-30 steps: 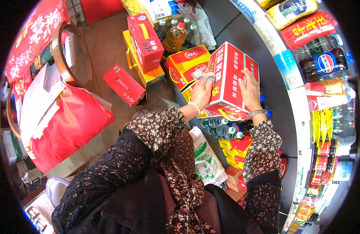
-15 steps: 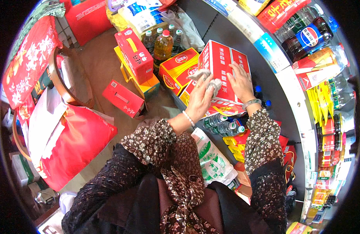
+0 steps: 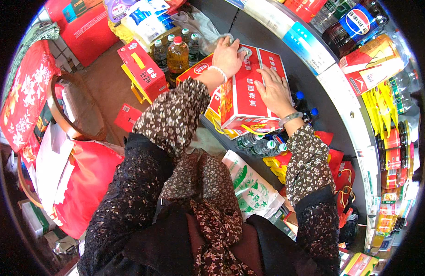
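Note:
A large red cardboard carton [image 3: 246, 102] with white lettering stands in front of me. At its far left edge, my left hand [image 3: 227, 59] is closed on a crumpled grey cloth [image 3: 244, 53], which lies against the carton's top. My right hand [image 3: 274, 93] rests flat on the carton's right part, fingers stretched out and nothing in them. A yellow-and-red box [image 3: 201, 68] sits just left of the carton, partly hidden by my left hand and sleeve.
Clear bottles with green caps [image 3: 269, 145] lie by the carton's near side. An oil bottle [image 3: 177, 57] stands at the back left beside a red gift box [image 3: 143, 69]. Stocked shelves [image 3: 392, 156] curve along the right. A white-and-green bag [image 3: 251, 186] lies near me.
My left hand has moved with the cloth from the carton's left side to its far edge. My right hand stays on the carton. The view has shifted slightly.

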The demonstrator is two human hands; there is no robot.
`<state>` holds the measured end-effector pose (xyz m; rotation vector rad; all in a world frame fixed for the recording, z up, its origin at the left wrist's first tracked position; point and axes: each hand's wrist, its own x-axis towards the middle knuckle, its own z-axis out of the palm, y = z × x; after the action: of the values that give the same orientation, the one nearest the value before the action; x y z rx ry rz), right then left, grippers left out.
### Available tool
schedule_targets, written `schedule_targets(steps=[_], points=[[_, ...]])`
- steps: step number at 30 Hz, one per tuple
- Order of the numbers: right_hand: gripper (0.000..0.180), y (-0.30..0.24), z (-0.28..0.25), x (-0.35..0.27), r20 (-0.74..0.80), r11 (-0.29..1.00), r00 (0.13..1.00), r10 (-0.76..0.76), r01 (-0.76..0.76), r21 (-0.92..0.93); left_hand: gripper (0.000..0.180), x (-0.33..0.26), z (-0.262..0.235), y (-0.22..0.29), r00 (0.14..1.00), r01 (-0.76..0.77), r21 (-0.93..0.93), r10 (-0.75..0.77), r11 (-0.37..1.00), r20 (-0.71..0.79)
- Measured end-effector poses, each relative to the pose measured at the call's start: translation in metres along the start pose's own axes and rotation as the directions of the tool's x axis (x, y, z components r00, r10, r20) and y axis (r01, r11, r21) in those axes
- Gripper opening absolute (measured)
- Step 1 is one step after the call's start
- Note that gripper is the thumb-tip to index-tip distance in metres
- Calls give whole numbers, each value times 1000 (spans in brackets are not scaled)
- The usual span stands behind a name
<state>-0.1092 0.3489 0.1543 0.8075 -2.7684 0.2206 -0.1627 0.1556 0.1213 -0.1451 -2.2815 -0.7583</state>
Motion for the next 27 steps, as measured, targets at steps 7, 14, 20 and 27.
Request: schedule_targets(steps=[7, 14, 20, 27], points=[[47, 1, 2, 0, -40, 1000, 999, -18, 19, 20, 46, 46, -1, -14, 909, -95, 177, 13, 979, 417], [36, -15, -22, -46, -329, 998, 944, 0, 18, 53, 46, 50, -14, -7, 877, 20, 204, -115, 979, 466], [34, -51, 8, -102, -397, 981, 901, 175, -126, 147, 48, 49, -14, -9, 867, -80, 169, -15, 982, 499], [24, -47, 24, -81, -509, 971, 830, 229, -155, 183, 51, 58, -8, -21, 881, 30, 182, -112, 983, 460]])
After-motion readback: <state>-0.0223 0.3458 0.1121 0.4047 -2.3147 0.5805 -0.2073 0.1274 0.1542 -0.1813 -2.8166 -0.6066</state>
